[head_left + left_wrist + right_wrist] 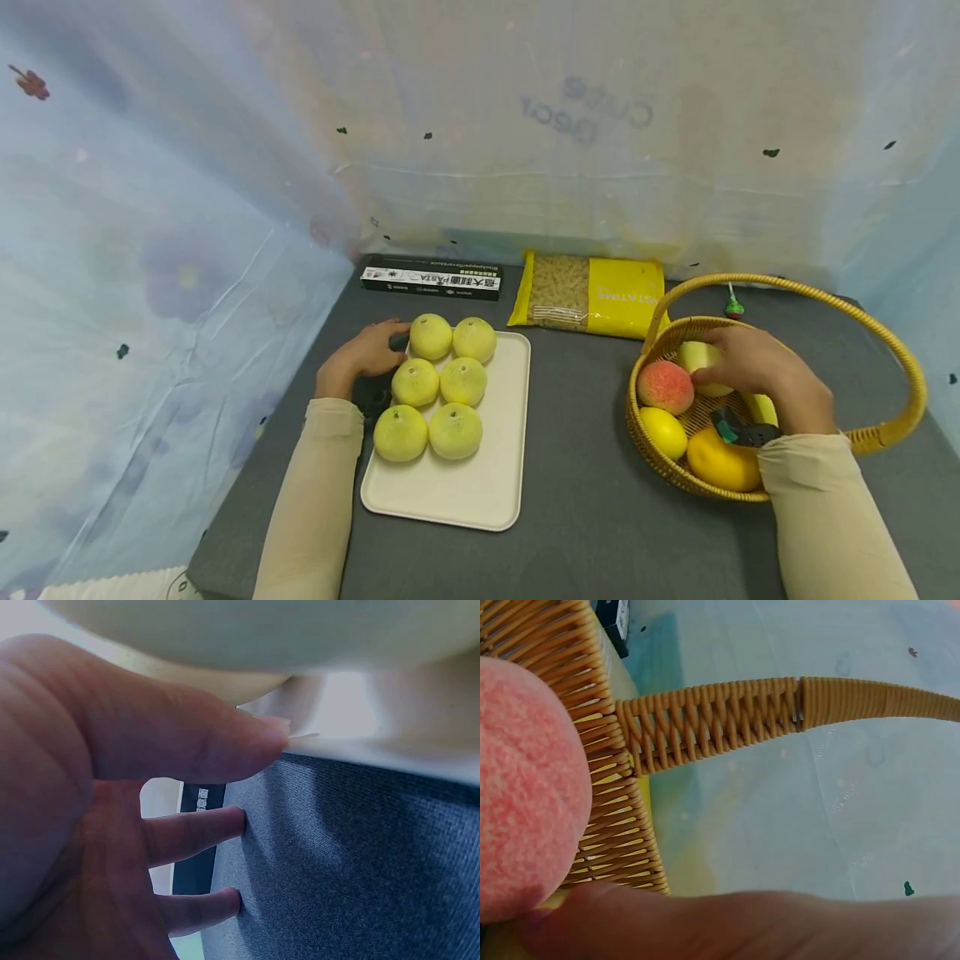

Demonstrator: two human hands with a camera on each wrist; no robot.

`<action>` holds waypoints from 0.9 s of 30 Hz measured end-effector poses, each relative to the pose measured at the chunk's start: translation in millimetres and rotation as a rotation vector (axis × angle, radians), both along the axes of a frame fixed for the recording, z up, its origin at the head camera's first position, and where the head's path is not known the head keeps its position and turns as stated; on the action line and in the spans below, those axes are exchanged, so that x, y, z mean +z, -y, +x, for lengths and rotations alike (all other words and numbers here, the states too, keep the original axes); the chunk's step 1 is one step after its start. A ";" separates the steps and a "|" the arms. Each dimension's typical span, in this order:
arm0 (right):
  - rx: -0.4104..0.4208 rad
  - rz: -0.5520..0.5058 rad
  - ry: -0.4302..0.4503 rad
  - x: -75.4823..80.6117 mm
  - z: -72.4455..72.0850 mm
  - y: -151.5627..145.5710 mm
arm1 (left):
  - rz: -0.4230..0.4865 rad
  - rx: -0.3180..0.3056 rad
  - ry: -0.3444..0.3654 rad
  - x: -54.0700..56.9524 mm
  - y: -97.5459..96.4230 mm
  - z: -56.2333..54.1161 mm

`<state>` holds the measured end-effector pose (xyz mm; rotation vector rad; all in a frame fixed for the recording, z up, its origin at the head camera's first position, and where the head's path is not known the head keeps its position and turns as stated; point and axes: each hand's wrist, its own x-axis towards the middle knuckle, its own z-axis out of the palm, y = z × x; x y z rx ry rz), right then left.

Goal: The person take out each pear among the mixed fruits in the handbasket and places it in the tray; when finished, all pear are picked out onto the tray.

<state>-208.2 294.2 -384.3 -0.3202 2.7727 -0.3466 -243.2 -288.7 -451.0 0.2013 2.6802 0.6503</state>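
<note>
My left hand [372,348] is at the left edge of a cream tray [495,492]. In the left wrist view its thumb [202,739] touches the tray's rim, while two straight fingers [199,832] reach down to the table. Several round yellow-green fruits [461,382] sit on the tray in two columns. Inside a wicker basket [637,425], my right hand [757,362] holds a pale green fruit [697,357] between thumb and fingers. Beside it lie a peach [665,387], a lemon [663,432] and an orange-yellow fruit [722,462]. A yellow fruit [761,408] is partly hidden by the wrist.
A yellow pasta bag [626,292] and a black pasta box [431,277] lie along the back of the grey table [577,467]. A green-wrapped lollipop [733,308] lies behind the basket. The basket's tall handle [892,350] arches over to the right.
</note>
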 end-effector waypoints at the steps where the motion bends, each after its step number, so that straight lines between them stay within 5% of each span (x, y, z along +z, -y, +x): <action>1: 0.005 -0.003 -0.007 -0.1 1.3 -0.3 | 0.000 0.003 0.002 -0.2 -0.1 0.1; 14: -0.104 -0.177 -0.147 13.4 47.7 -6.6 | 0.000 0.011 0.006 0.7 -0.1 1.3; 22: -0.027 -0.466 -0.356 13.9 80.6 22.4 | 0.002 0.006 -0.002 -1.4 1.9 0.2; 27: 0.032 -0.650 -0.415 8.7 91.6 52.7 | -0.006 0.000 -0.004 -2.1 0.5 0.2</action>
